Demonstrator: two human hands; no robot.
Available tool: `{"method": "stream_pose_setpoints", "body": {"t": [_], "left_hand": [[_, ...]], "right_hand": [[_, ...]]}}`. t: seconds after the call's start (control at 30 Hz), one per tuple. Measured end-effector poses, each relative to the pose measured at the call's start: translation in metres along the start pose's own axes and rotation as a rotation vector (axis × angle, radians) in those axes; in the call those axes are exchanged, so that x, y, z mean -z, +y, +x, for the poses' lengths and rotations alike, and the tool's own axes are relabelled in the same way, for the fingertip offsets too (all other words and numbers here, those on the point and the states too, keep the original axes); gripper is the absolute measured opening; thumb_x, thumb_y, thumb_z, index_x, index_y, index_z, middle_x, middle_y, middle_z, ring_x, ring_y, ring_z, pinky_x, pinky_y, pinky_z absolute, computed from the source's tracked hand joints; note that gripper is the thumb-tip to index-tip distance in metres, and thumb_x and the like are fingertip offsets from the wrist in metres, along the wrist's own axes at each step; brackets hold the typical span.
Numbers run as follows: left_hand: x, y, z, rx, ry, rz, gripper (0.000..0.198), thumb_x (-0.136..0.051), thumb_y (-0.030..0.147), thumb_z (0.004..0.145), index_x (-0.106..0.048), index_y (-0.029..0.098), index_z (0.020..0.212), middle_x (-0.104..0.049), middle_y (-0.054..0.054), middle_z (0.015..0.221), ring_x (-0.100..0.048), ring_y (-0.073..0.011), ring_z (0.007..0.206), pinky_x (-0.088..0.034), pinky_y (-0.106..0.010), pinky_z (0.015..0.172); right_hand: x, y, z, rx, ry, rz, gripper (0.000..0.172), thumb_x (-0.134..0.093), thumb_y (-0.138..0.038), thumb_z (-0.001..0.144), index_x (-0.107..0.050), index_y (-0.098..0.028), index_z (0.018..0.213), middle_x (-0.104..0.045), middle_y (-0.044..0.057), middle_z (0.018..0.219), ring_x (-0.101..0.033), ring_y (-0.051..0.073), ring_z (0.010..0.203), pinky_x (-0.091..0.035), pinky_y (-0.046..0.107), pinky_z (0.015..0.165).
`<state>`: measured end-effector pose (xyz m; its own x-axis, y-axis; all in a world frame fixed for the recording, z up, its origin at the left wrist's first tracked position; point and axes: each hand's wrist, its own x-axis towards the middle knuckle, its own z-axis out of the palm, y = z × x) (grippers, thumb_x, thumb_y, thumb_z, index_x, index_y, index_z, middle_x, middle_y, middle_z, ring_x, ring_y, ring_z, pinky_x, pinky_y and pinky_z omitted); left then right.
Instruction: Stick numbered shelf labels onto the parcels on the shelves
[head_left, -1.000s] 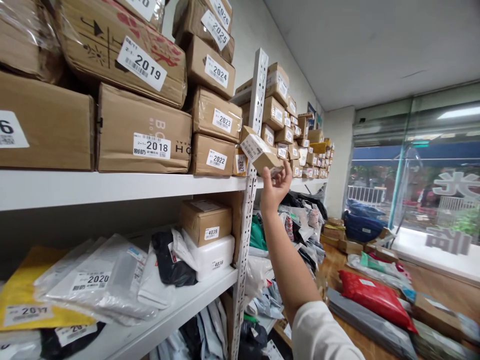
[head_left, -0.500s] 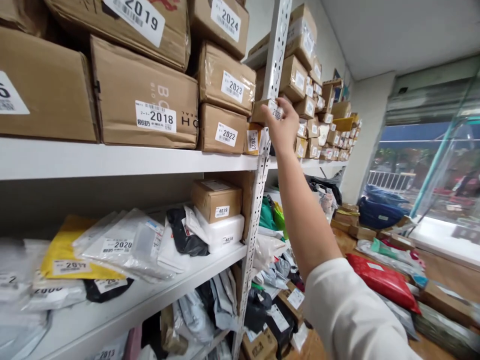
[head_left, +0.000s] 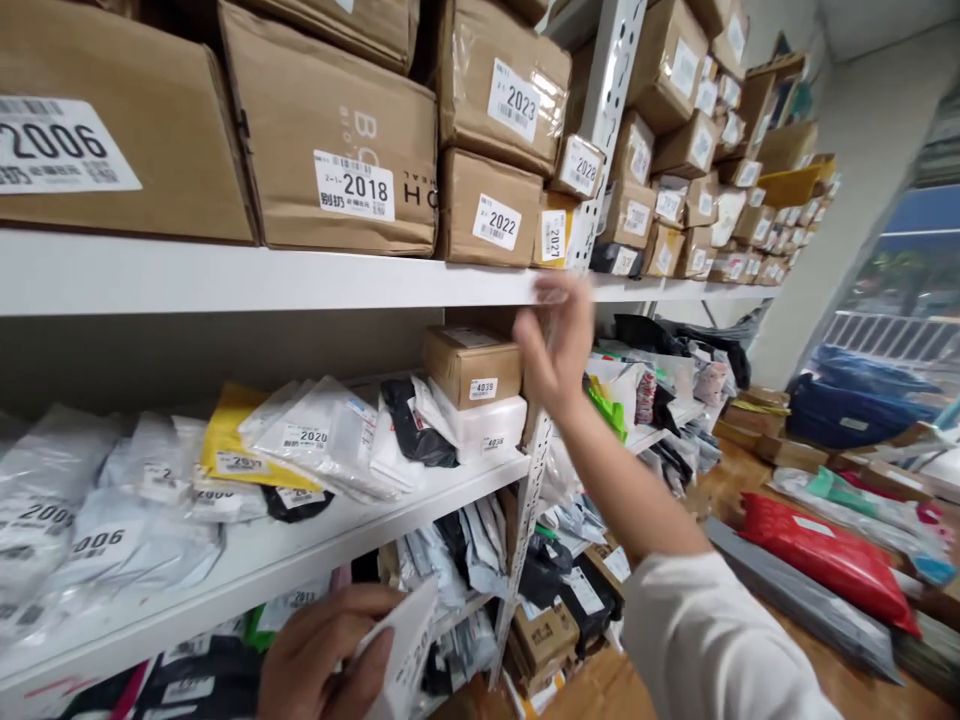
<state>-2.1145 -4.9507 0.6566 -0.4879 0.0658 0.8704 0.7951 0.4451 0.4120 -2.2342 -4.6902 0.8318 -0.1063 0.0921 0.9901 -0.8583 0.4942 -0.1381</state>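
My right hand [head_left: 555, 345] hangs empty with its fingers spread, blurred, in front of the perforated upright [head_left: 616, 60] and just under the front edge of the upper shelf [head_left: 300, 275]; I cannot tell whether a fingertip brushes that edge. Above it, at the right end of the upper shelf, the small labelled box [head_left: 581, 165] sits on top of the yellow box 2021 [head_left: 553, 232], leaning against the upright and just beside box 2023 [head_left: 506, 95]. Box 2022 [head_left: 491, 208] stands under 2023 at the shelf's front edge. The big box 2018 [head_left: 330, 130] comes next to the left, and box 2006 [head_left: 112, 120] is at the far left end. My left hand [head_left: 322, 660] is low at the bottom edge of the view, below the front edge of the middle shelf [head_left: 337, 530]. Its fingers are closed around a flat white packet [head_left: 401, 645], thumb on the near face. On the middle shelf, close to my right hand, brown box 4039 [head_left: 472, 362] rests on the white box 4038 [head_left: 487, 428] at the shelf's right end, near the upright. Grey and white poly bags [head_left: 315, 445] are heaped along the rest of that shelf toward its left end. My two hands are well apart. A red bag [head_left: 825, 555] lies on the wooden floor [head_left: 600, 690] off to the right.
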Motion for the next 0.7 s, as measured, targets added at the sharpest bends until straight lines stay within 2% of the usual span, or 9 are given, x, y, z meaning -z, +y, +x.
{"method": "stream_pose_setpoints", "body": {"t": [0.07, 0.1, 0.13, 0.2, 0.3, 0.43, 0.53, 0.63, 0.7], "left_hand": [[-0.002, -0.008, 0.003, -0.011, -0.053, -0.044, 0.015, -0.057, 0.013, 0.084, -0.060, 0.021, 0.072, -0.073, -0.001, 0.084, -0.068, -0.0146, 0.077, -0.050, -0.025, 0.076], [-0.003, -0.014, 0.004, -0.019, -0.076, -0.045, 0.012, -0.057, 0.013, 0.084, -0.062, 0.021, 0.077, -0.073, -0.002, 0.087, -0.068, -0.0154, 0.079, -0.050, -0.025, 0.075], [-0.006, -0.020, 0.005, -0.016, -0.092, -0.041, 0.011, -0.057, 0.013, 0.085, -0.063, 0.021, 0.082, -0.073, -0.002, 0.090, -0.068, -0.0159, 0.081, -0.050, -0.025, 0.074], [-0.013, -0.032, 0.004, 0.016, -0.092, -0.048, 0.011, -0.056, 0.013, 0.086, -0.063, 0.021, 0.089, -0.071, -0.003, 0.095, -0.066, -0.0167, 0.087, -0.049, -0.025, 0.073], [-0.028, -0.044, 0.003, 0.113, -0.074, -0.082, 0.012, -0.053, 0.014, 0.090, -0.060, 0.020, 0.081, -0.067, -0.003, 0.092, -0.063, -0.0159, 0.086, -0.047, -0.026, 0.075], [-0.034, -0.050, 0.007, 0.177, -0.224, -0.016, 0.019, -0.048, 0.020, 0.094, -0.063, 0.019, 0.082, -0.065, -0.004, 0.086, -0.061, -0.0150, 0.080, -0.047, -0.026, 0.072], [-0.008, -0.053, 0.032, 0.051, -0.274, 0.210, 0.018, -0.049, 0.022, 0.094, -0.067, 0.020, 0.093, -0.067, -0.007, 0.099, -0.060, -0.0188, 0.096, -0.047, -0.032, 0.087], [0.033, -0.059, 0.081, -0.060, -0.241, 0.586, 0.018, -0.054, 0.028, 0.091, -0.067, 0.021, 0.101, -0.067, -0.006, 0.106, -0.058, -0.0223, 0.103, -0.043, -0.039, 0.095], [0.055, -0.066, 0.119, -0.076, -0.386, 0.808, 0.026, -0.053, 0.030, 0.090, -0.066, 0.022, 0.111, -0.066, -0.007, 0.114, -0.054, -0.0260, 0.111, -0.040, -0.043, 0.100]], "right_hand": [[-0.002, -0.032, -0.074, -0.164, -0.610, 0.413, 0.048, -0.057, -0.055, 0.084, -0.056, -0.036, 0.128, -0.059, 0.004, 0.124, -0.058, 0.026, 0.116, -0.051, 0.042, 0.096], [-0.005, -0.044, -0.108, -0.280, -0.809, 0.591, 0.056, -0.066, -0.055, 0.077, -0.057, -0.034, 0.128, -0.061, 0.006, 0.122, -0.060, 0.027, 0.114, -0.053, 0.041, 0.092], [-0.009, -0.053, -0.138, -0.417, -0.881, 0.722, 0.066, -0.076, -0.051, 0.069, -0.056, -0.031, 0.129, -0.064, 0.007, 0.119, -0.062, 0.027, 0.110, -0.053, 0.040, 0.090], [-0.020, -0.062, -0.185, -0.704, -0.753, 0.867, 0.067, -0.083, -0.041, 0.064, -0.059, -0.025, 0.125, -0.068, 0.006, 0.107, -0.066, 0.022, 0.094, -0.054, 0.034, 0.082], [-0.041, -0.064, -0.223, -1.065, -0.430, 0.986, 0.031, -0.078, -0.037, 0.073, -0.067, -0.018, 0.095, -0.070, 0.002, 0.084, -0.064, 0.014, 0.073, -0.052, 0.026, 0.070], [-0.051, -0.054, -0.244, -1.229, -0.226, 0.990, 0.025, -0.079, -0.038, 0.073, -0.066, -0.017, 0.080, -0.069, 0.001, 0.077, -0.060, 0.012, 0.068, -0.048, 0.024, 0.067], [-0.040, -0.044, -0.255, -1.245, -0.151, 0.958, 0.026, -0.075, -0.040, 0.077, -0.062, -0.018, 0.081, -0.066, 0.000, 0.073, -0.056, 0.011, 0.062, -0.045, 0.023, 0.063], [-0.025, -0.037, -0.266, -1.225, -0.126, 0.855, 0.030, -0.070, -0.044, 0.082, -0.057, -0.018, 0.076, -0.054, -0.003, 0.062, -0.045, 0.008, 0.054, -0.036, 0.020, 0.054], [-0.019, -0.034, -0.271, -1.226, -0.105, 0.765, 0.038, -0.067, -0.047, 0.083, -0.049, -0.017, 0.067, -0.044, -0.005, 0.056, -0.035, 0.007, 0.050, -0.028, 0.020, 0.049]]}}
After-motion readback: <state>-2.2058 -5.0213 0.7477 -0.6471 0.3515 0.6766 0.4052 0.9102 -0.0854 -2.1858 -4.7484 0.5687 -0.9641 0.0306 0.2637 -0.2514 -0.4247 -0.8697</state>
